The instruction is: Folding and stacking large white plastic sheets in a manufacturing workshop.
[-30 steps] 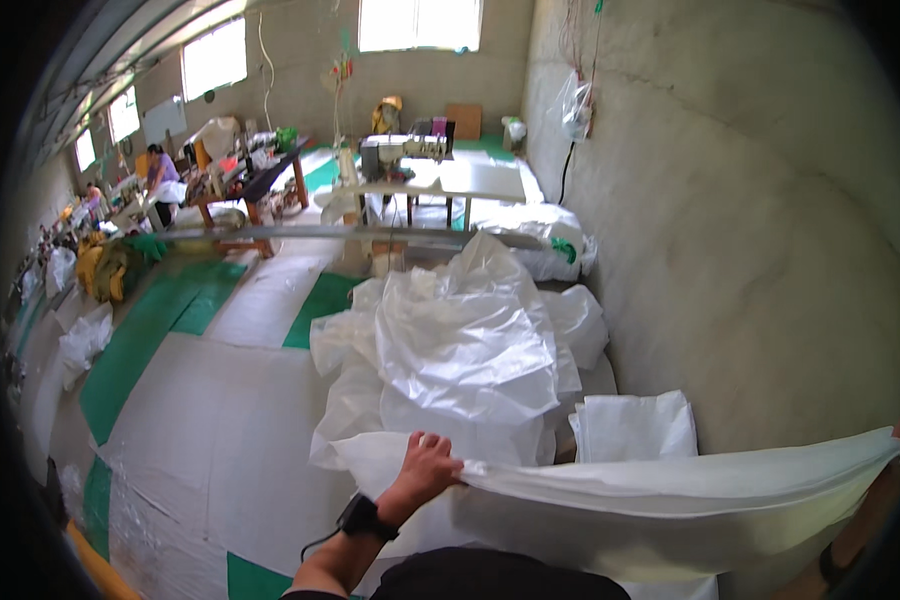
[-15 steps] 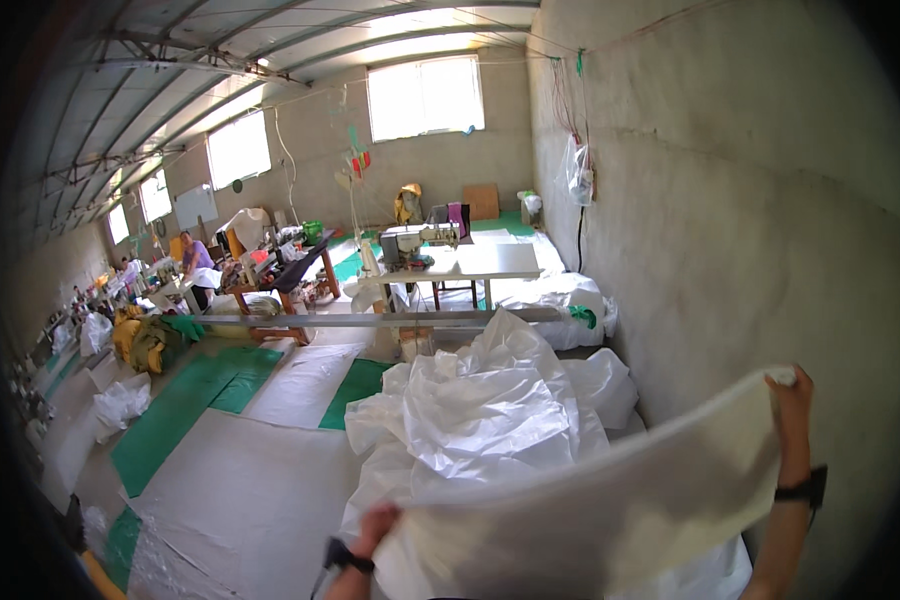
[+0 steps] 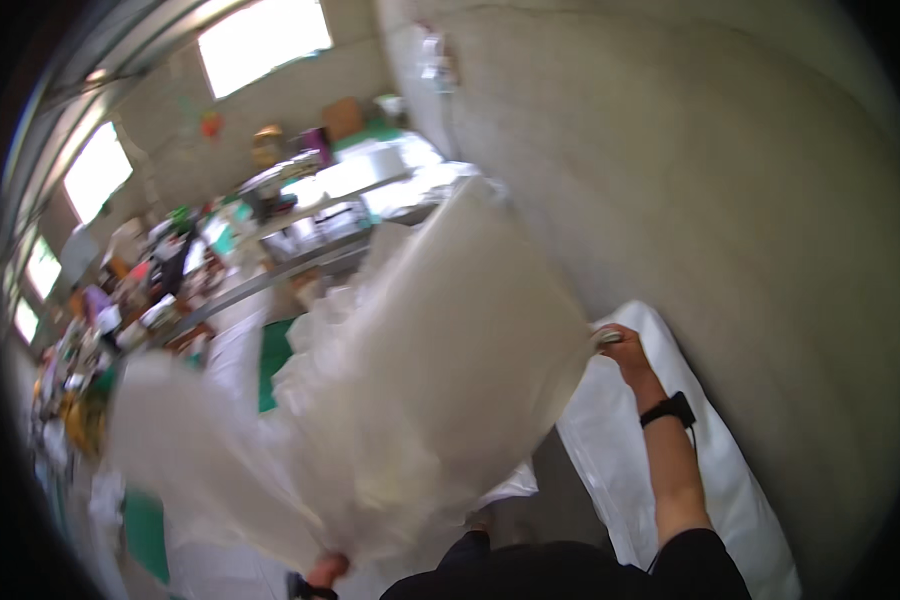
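Observation:
A large off-white sheet, thin and cloth-like, billows in front of me, blurred by motion. My right hand is closed on its edge near the wall, arm stretched out. Low in the picture, my left hand is smeared, but the sheet gathers to a point at its fingers, so it appears closed on the lower edge. Between the hands the sheet bulges upward, and a loose flap swings out to the left. Behind the sheet, most of the crumpled white pile is hidden.
A long white bundle lies along the concrete wall on my right. Beyond the sheet, a metal rail crosses the room before a white worktable. Green sheeting lies at the lower left.
My view has turned down and to the right. The sheet, stretched between my hands before, now billows up and swings out left. Both hands keep to its edges and sit lower in view.

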{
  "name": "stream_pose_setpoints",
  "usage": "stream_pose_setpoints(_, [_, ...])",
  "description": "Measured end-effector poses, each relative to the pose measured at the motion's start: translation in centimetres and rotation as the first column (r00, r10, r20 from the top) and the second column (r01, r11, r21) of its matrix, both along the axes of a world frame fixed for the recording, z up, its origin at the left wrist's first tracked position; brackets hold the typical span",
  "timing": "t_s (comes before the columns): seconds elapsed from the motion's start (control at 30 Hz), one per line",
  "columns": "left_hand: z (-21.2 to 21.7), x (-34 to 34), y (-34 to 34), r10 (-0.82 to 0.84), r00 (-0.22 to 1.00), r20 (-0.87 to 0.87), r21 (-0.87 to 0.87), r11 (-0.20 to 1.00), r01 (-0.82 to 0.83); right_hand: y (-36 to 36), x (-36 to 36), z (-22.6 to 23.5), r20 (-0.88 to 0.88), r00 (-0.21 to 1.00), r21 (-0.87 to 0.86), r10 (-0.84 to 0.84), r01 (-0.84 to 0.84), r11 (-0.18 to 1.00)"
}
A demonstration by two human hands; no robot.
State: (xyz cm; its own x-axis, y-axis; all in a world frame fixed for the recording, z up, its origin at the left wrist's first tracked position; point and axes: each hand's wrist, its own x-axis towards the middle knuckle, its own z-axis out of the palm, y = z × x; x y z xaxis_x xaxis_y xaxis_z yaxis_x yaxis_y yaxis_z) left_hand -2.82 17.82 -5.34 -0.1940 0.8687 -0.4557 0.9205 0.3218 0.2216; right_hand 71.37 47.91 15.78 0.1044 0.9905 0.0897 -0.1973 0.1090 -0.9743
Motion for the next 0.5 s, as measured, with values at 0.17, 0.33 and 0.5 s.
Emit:
stream_pose_setpoints(0.17, [0.8,4.0,2.6,-0.053,0.993,0.107,-0.197,0.978,0.073,-4.0,-3.5,9.9,0.807,0.570,0.079,-0.152,0.152,0.985])
stream_pose_setpoints(0.33, [1.5,1.4,17.2,-0.317,0.948,0.028,-0.052,0.947,0.318,-7.1,-0.3,20.0,0.736,0.453,0.299,-0.503,0.450,0.842])
stream_pose_setpoints(0.5, [14.9,-7.4,46.7,-0.347,0.648,-0.678,0.587,0.273,0.762,-12.1,7.1,29.7,0.555,0.455,0.252,-0.696,0.706,0.662])
